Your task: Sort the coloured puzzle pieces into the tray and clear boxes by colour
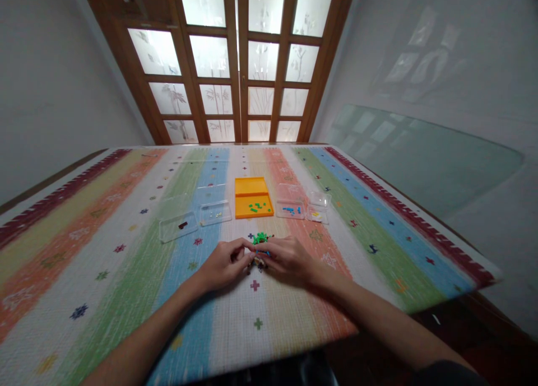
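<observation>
A cluster of small toy bricks [260, 238] is between my hands near the middle of the table, green at the top, with blue, brown and whitish bits lower down. My left hand [229, 263] curls in from the left, its thumb and forefinger closed against the cluster. From the other side my right hand [290, 258] reaches over it with bent fingers, its fingertips meeting those of my left hand. Fingers cover much of the cluster, so I cannot tell whether its pieces are joined or loose.
Beyond my hands an open orange box [239, 213] holds several green pieces. To its left lie clear trays [168, 232] with brown and whitish pieces; to its right, a clear tray [290, 216] with blue pieces and a small clear box [319, 220] with yellow ones. A striped cloth [126, 296] covers the table.
</observation>
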`<state>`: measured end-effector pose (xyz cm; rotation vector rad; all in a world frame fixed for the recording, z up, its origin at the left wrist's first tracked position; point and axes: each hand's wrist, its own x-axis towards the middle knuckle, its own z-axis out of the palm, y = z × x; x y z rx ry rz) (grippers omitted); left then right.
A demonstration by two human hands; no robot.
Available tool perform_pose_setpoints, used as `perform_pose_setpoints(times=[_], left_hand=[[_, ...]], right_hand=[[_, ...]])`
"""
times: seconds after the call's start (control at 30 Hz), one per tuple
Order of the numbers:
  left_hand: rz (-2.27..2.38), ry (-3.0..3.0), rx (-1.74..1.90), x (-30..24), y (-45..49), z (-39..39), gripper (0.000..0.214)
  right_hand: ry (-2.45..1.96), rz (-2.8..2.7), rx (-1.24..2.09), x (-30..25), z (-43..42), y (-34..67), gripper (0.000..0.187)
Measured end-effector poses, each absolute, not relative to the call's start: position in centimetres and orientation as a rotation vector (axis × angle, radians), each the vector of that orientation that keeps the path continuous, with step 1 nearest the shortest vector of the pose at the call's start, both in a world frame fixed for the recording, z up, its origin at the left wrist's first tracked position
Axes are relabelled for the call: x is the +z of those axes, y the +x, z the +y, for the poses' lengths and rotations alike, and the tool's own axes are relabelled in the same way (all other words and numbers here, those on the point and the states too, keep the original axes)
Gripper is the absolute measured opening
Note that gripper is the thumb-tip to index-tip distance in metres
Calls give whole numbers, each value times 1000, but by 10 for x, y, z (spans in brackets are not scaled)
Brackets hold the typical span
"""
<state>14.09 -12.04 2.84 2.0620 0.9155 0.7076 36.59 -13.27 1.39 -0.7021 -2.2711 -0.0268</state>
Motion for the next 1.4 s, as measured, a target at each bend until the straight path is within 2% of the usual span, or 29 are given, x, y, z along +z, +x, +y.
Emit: perform_pose_setpoints(times=[0.33,0.7,0.83,1.07,1.4], left_hand=[[901,1999,714,27,141,-121,32],[928,1971,776,36,144,-122,37],[1017,1943,841,37,140,-120,47],[1028,1928,862,34,134,-117,37],[1084,2138,908,34,131,-112,28]], right_hand=[[-633,-2321,-96,20,-133,369,22],[-807,-2297,-129,20,-129,378,22],[-1043,-2248,-193,31,-105,419,21],[-1733,-2094,-196,52,-80,510,22],[-1936,-2201,-118,43,-76,530,24]])
